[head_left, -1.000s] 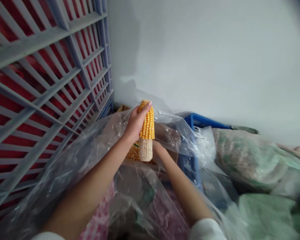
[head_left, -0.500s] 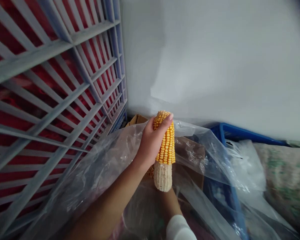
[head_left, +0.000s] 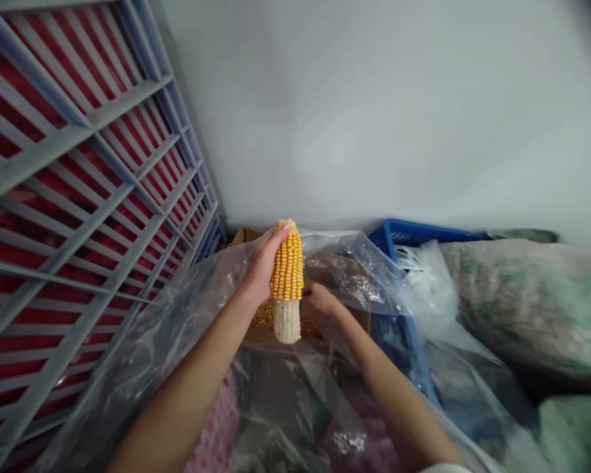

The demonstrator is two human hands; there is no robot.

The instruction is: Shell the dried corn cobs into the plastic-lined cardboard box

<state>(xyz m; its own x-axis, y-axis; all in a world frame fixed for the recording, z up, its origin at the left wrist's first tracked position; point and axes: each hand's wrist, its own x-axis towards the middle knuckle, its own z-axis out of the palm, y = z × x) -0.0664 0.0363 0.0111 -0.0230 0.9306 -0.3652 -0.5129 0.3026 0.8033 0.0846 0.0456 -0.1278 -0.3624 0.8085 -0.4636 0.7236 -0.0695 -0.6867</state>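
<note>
My left hand [head_left: 262, 265] is wrapped round a corn cob [head_left: 287, 272] held upright; its upper part carries yellow kernels and its lower end is bare and pale. My right hand [head_left: 321, 306] sits just right of the cob's bare end, fingers curled, touching the cob or the plastic beside it; what it holds is hidden. Below the cob lies a cardboard box [head_left: 246, 235] with loose kernels [head_left: 264, 314] in it, lined by clear plastic sheeting [head_left: 177, 328].
A grey lattice panel [head_left: 79, 197] over red fills the left. A pale wall [head_left: 374, 112] rises behind. A blue plastic crate [head_left: 414, 231] stands at the right of the box, with greenish sacks [head_left: 522, 295] beyond it.
The view has swung and pulled back, so the cob looks smaller. My right hand, hidden behind the cob half a second ago, now shows beside its bare end.
</note>
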